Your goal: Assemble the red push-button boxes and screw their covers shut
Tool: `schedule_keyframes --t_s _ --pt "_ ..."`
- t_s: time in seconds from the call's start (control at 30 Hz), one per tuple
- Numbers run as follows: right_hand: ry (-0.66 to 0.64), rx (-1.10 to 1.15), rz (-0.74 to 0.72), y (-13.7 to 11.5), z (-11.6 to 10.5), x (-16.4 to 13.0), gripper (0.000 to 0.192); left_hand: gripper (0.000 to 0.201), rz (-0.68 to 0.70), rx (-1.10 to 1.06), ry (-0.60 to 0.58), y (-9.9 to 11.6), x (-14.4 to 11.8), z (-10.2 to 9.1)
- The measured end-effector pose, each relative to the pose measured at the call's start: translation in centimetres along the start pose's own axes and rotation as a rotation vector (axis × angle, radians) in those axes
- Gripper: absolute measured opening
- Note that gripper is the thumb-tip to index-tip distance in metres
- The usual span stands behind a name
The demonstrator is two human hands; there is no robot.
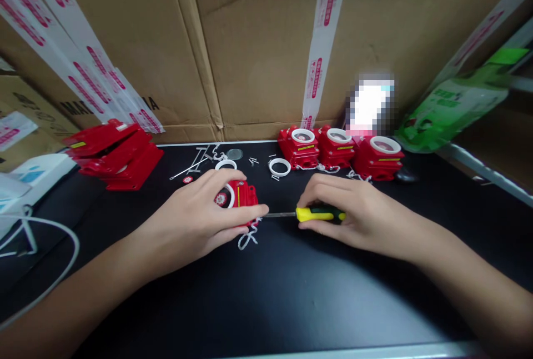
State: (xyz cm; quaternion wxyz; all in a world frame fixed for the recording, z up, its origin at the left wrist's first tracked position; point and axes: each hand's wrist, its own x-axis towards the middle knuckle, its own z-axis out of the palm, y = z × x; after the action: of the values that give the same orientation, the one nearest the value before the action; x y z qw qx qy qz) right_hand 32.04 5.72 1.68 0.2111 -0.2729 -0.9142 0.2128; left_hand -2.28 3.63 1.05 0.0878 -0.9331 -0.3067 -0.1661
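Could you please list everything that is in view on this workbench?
red housing: 1, red, under the left hand
screwdriver: 1, yellow and green handle, tip at the housing
finished red units: 3, red with white rings, back centre
red covers: a stack, red, back left
white rings: 2 loose, white, mid-table
screws: several, metal, mid-table
cardboard boxes: brown, taped, behind
green bag: 1, right
left hand: steadies the housing
right hand: grips the screwdriver
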Motion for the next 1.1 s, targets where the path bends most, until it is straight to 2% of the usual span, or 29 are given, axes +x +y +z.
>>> schedule_keyframes --t_s 0.1,0.23,0.53,0.6,0.73,0.9,1.1 --pt "-0.011 -0.01 -0.012 -0.01 0.1 0.04 0.014 0.045 0.082 0.035 -0.06 0.02 0.06 -0.55" --pt "-0.034 -0.004 -0.008 -0.15 0.07 0.05 0.017 0.036 0.128 0.05 -0.099 0.17 0.27 -0.89" --pt "-0.072 0.02 0.128 -0.31 -0.26 0.39 0.029 0.029 0.095 -0.015 -0.091 0.43 0.13 -0.73" --pt "-0.059 0.02 0.119 -0.18 -0.29 0.35 0.03 0.028 0.08 -0.021 -0.09 0.38 0.03 -0.65" --pt "-0.045 0.005 0.069 -0.13 -0.44 0.11 0.013 0.026 0.06 -0.039 -0.083 0.3 -0.08 -0.48" --pt "-0.033 -0.016 0.038 -0.32 -0.5 0.05 0.02 0.025 0.043 -0.022 -0.072 0.24 -0.07 -0.38" --pt "-0.072 -0.049 0.073 -0.34 0.11 0.18 0.023 0.023 0.027 -0.014 -0.082 0.28 -0.04 -0.38"
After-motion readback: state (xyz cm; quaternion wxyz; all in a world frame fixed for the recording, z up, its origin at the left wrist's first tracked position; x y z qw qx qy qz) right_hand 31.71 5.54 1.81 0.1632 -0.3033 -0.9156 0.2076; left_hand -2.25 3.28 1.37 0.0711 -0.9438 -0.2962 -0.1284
